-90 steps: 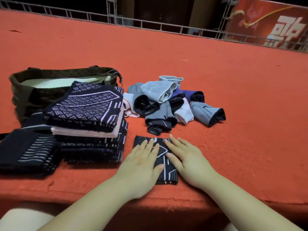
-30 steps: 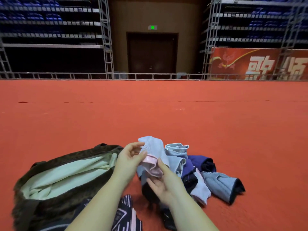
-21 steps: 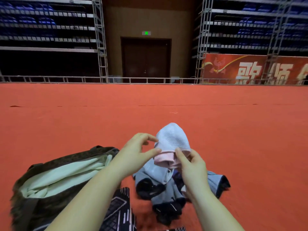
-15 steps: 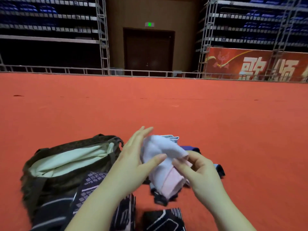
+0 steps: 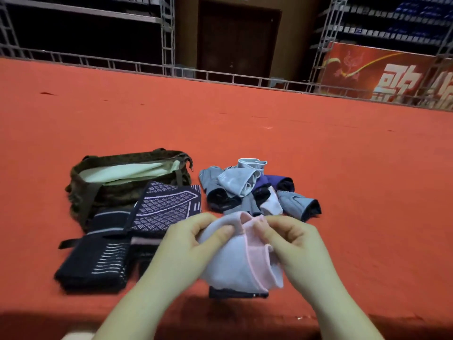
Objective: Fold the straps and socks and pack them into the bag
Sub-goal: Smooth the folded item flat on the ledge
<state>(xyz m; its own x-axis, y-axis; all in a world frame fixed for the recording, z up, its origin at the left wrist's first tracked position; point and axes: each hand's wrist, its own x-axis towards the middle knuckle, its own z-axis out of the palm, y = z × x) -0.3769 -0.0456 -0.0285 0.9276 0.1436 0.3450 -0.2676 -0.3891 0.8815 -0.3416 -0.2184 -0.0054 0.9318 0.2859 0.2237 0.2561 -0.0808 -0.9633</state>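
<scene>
Both hands hold a white sock with a pink cuff above the near edge of the red surface. My left hand pinches its white upper part with thumb on top. My right hand pinches the pink cuff. Behind them lies a loose pile of socks in grey, purple, white and black. The open brown bag with a pale lining stands at the back left. A stack of folded dark patterned straps leans in front of it, with another folded dark strap to its left. One folded strap lies partly hidden under the held sock.
The red carpeted surface stretches far back and to the right. A metal railing runs along its far edge, with a dark door and a red banner beyond. The near edge of the surface is just below my wrists.
I picked the white and pink sock out of the pile and brought it down and nearer. The view has tipped down, so the folded straps show again.
</scene>
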